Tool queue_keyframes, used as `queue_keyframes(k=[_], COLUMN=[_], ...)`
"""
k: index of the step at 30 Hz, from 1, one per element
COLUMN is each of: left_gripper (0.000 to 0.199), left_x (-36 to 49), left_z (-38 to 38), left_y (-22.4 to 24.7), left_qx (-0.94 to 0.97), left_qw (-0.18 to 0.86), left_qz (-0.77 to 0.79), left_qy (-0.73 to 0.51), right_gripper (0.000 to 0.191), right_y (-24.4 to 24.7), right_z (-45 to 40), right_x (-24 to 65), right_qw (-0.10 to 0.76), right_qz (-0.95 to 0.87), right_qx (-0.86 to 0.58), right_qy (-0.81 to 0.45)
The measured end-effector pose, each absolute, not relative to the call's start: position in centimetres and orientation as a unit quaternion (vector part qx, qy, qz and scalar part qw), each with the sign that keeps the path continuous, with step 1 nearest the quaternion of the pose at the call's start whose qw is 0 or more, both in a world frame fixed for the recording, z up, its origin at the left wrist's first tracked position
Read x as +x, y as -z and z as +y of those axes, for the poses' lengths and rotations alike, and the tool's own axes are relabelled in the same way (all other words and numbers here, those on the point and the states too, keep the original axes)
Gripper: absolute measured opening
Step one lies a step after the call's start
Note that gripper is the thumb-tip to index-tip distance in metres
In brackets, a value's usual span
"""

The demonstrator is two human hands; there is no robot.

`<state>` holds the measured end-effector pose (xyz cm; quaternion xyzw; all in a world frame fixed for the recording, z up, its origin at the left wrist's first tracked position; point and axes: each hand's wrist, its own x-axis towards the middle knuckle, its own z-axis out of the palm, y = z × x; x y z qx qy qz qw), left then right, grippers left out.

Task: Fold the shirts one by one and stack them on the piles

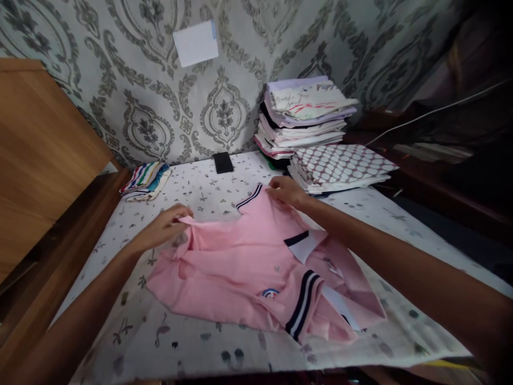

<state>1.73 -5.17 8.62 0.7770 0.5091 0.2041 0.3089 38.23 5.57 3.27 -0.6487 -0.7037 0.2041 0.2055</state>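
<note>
A pink polo shirt [240, 256] with navy-and-white striped sleeve edges and a white and navy collar lies spread and creased on the patterned white sheet [200, 353]. My left hand [170, 224] pinches the shirt's hem at its left end, lifting that edge a little. At the far side, my right hand [285, 191] has its fingers closed on the shirt's shoulder area, beside one striped sleeve. The other striped sleeve lies near the front, next to a small round badge.
Folded clothes [304, 123] are stacked at the back right, beside a folded patterned cloth [344, 166]. A small folded pile [146, 182] and a black flat object [223, 162] lie near the wall. Wooden furniture [48, 149] stands left.
</note>
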Motion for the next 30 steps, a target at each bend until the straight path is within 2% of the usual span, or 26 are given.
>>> queue_keyframes(k=[2,5,8,10,14,16,19,22,25,27,30], left_gripper=[0.037,0.047,0.05,0.045,0.023,0.018,0.023,0.039,0.05,0.047,0.037], left_x=[-1.0,-4.1,-5.5,-5.8,-5.9,-6.0,-6.2,-6.7,-6.5,-5.7,-3.3], left_z=[-4.4,-2.5,0.2,2.1,4.8,5.4,5.2,3.7,0.7,-2.0,-6.4], left_y=[-9.3,-9.4,-8.3,-6.9,-3.8,-2.9,-2.6,-3.1,-3.8,-4.2,-4.7], left_qx=[0.688,0.57,0.524,0.524,0.556,0.562,0.557,0.555,0.602,0.679,0.8], left_qw=[0.355,0.385,0.376,0.328,0.196,0.177,0.189,0.207,0.13,0.074,0.13], left_qz=[0.567,0.625,0.635,0.657,0.731,0.739,0.741,0.753,0.755,0.703,0.564], left_qy=[-0.282,-0.369,-0.426,-0.432,-0.343,-0.327,-0.323,-0.288,-0.225,-0.199,-0.159], right_gripper=[0.006,0.023,0.029,0.026,0.02,0.016,0.017,0.019,0.025,0.031,0.038], right_y=[-4.0,-5.1,-5.2,-4.4,-2.0,-1.4,-1.7,-2.7,-3.2,-3.3,-3.3], right_z=[6.6,8.8,10.9,11.9,13.4,13.5,12.1,8.3,2.9,-0.8,-5.0], right_x=[38.3,37.5,35.8,34.6,33.5,33.7,34.8,36.1,37.4,38.0,38.5], right_qw=[0.328,0.515,0.58,0.569,0.501,0.483,0.455,0.391,0.323,0.285,0.225], right_qz=[-0.632,-0.498,-0.484,-0.496,-0.507,-0.514,-0.539,-0.65,-0.785,-0.839,-0.894], right_qx=[-0.64,-0.551,-0.481,-0.511,-0.605,-0.624,-0.633,-0.59,-0.487,-0.423,-0.353], right_qy=[-0.288,-0.427,-0.445,-0.412,-0.355,-0.336,-0.319,-0.279,-0.205,-0.189,-0.159])
